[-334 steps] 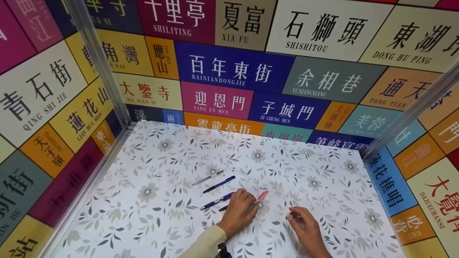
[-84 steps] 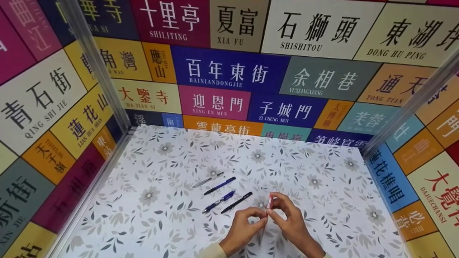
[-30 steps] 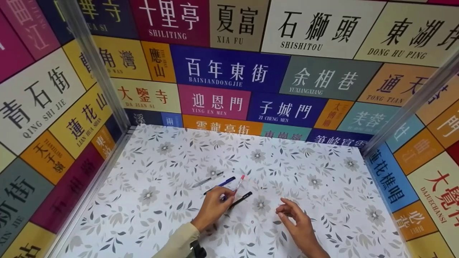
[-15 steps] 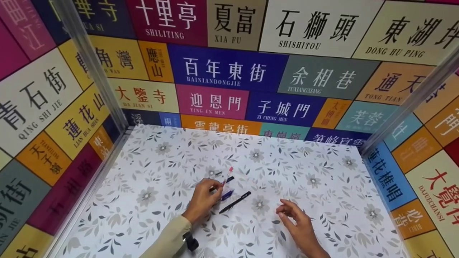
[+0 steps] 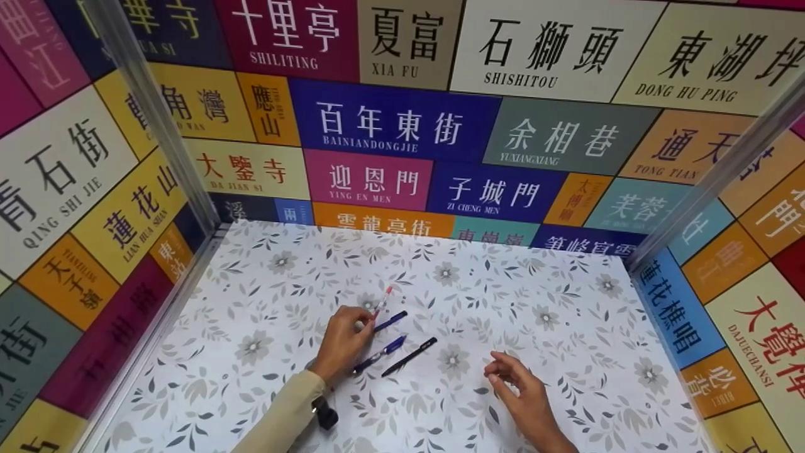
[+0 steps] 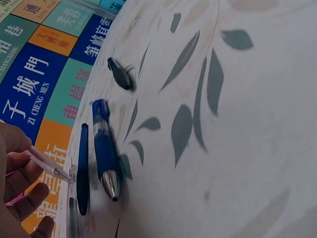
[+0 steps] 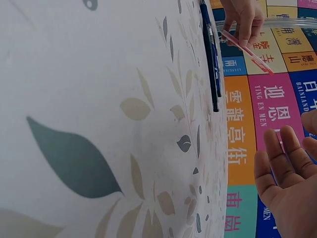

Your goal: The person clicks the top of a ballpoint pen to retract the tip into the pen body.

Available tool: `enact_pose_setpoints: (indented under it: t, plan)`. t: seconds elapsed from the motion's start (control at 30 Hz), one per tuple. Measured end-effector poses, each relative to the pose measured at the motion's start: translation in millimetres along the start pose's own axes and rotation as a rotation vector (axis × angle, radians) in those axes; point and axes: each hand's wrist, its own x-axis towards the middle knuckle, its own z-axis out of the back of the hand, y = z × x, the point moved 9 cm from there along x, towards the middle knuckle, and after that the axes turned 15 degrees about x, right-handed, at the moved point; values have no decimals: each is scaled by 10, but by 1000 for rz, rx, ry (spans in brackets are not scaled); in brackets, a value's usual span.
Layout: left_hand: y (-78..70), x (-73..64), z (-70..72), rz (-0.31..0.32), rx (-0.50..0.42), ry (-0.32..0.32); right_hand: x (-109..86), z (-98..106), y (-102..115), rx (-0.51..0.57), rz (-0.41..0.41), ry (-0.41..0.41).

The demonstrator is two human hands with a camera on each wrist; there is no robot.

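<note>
My left hand (image 5: pixel 343 340) pinches a clear pen with a pink end (image 5: pixel 382 301) between thumb and fingers. The pen is tilted, its pink end pointing up and away; its clear tip (image 6: pixel 63 174) shows in the left wrist view, overlapping a clear pen (image 6: pixel 72 213) on the table. That clear pen is hidden behind my hand in the head view. Beside it lie a slim dark blue pen (image 5: pixel 391 321), a thicker blue pen with a metal tip (image 5: pixel 381 355) and a black pen (image 5: pixel 409 357), roughly parallel. My right hand (image 5: pixel 521 393) hovers at the right, fingers loosely curled, holding nothing.
A white tabletop with grey leaves and flowers (image 5: pixel 541 296) spreads under the hands. Colourful sign-patterned panels (image 5: pixel 390 119) stand around it on the back and both sides, with metal posts (image 5: pixel 166 119) at the corners. A dark wristband (image 5: pixel 324 412) sits on my left wrist.
Earlier my left hand picked up the pink-ended pen, and both hands held it. My right hand then let go and drew back right. My left hand has carried the pen leftward past the others.
</note>
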Motion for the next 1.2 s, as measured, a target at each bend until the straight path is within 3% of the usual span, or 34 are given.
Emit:
enact_pose_setpoints:
  t: [0.33,0.57,0.77,0.93,1.2]
  plan:
    - [204,67,48,5,45,2,-2,2,-30,-12,-33,-6]
    - [402,97,74,64,72,12,-5,9,-67,-11,-48,2]
    - [538,126,99,140,49,25,-9,2,-60,18,-10,11]
    - [666,151,80,245,-2,83,-8,4,-59,37,-6,4]
    - [726,213,56,278,24,208,-16,11,-60,26,-35,-7]
